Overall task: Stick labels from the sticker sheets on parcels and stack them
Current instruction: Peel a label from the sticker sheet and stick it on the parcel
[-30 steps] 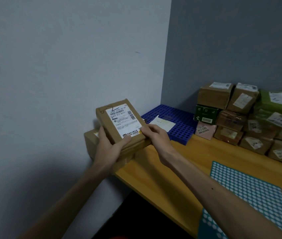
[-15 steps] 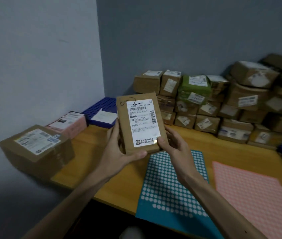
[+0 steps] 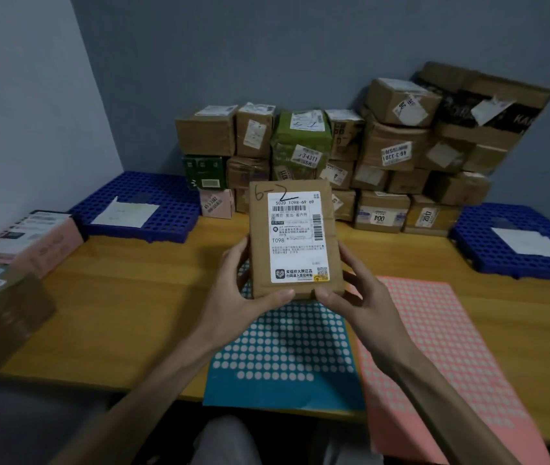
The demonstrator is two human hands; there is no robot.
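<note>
Head-worn camera looks down and forward over the table (image 3: 132, 297).

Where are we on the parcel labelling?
Done: the blue sticker sheet has bare near rows, so some dots seem used; two parcels sit off to the left. In hand: left hand and right hand grip a brown parcel over that sheet; no dot shows on its face. Left: label it, stack it, then likely the pile by the back wall.
</note>
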